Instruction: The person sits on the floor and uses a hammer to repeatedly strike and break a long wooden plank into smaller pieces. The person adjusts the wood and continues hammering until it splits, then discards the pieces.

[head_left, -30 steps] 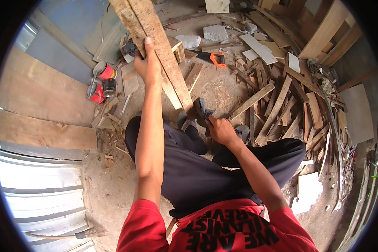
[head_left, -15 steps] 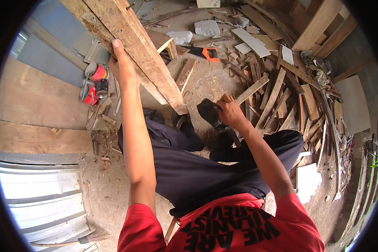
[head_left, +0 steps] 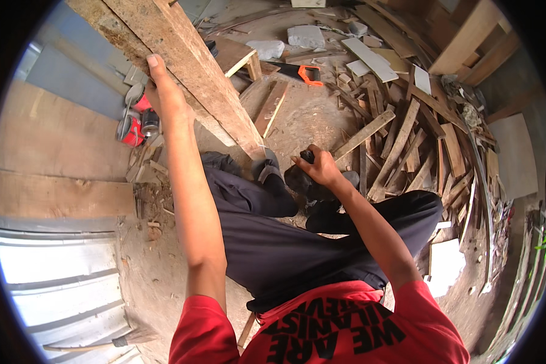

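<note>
A long, rough wooden beam (head_left: pixel 191 67), seemingly of two timbers side by side, slants from the upper left toward my feet. My left hand (head_left: pixel 167 94) grips its left edge, thumb on top and the other fingers hidden behind. A small nail (head_left: pixel 262 147) sticks out near the beam's lower end, beside my foot (head_left: pixel 268 173). Just right of that end, my right hand (head_left: pixel 323 167) is closed around a dark tool (head_left: pixel 307 156). Its broad black part hangs low over my shoes, and its exact kind is unclear.
Scrap wood (head_left: pixel 400 139) is heaped at the right. Ahead lie an orange-handled handsaw (head_left: pixel 309 74), a small wooden stand (head_left: pixel 239 57), a loose board (head_left: pixel 273 109) and white blocks (head_left: pixel 305 36). Paint cans (head_left: pixel 130 130) stand left of the beam, and a broom (head_left: pixel 133 337) lies lower left.
My right hand has shifted slightly left and turned, tipping the dark tool so its broad face shows less. The beam and my left hand sit slightly further left in view.
</note>
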Tool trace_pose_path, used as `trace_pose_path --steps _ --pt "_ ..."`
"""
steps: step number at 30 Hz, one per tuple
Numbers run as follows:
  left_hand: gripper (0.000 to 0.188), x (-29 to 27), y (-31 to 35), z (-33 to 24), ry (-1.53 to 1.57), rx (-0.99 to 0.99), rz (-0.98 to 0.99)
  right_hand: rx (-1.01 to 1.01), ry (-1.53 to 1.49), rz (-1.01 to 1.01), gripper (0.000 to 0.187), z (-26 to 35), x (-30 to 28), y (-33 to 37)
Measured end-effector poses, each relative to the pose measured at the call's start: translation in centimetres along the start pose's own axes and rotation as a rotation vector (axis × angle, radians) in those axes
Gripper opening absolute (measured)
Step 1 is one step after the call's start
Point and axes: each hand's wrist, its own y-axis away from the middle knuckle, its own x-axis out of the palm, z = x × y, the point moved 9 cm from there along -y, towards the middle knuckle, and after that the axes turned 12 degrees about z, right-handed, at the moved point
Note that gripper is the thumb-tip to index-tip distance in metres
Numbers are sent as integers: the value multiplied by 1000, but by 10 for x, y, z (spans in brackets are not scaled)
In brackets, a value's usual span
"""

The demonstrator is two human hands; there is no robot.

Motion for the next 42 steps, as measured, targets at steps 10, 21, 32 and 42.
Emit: trace_pose_path --steps 10,21,32,42 --pt "81 -102 1 14 -38 -22 -265 3 180 105 46 -83 1 -30" --pt "90 -159 8 -13 -295 -82 -447 -354 43 190 47 132 75 -224" --pt "88 -147 5 17 -104 -124 -338 -502 68 -208 58 56 23 -180" --pt "90 -97 -1 17 -78 -105 -203 593 678 287 85 -235 80 44"
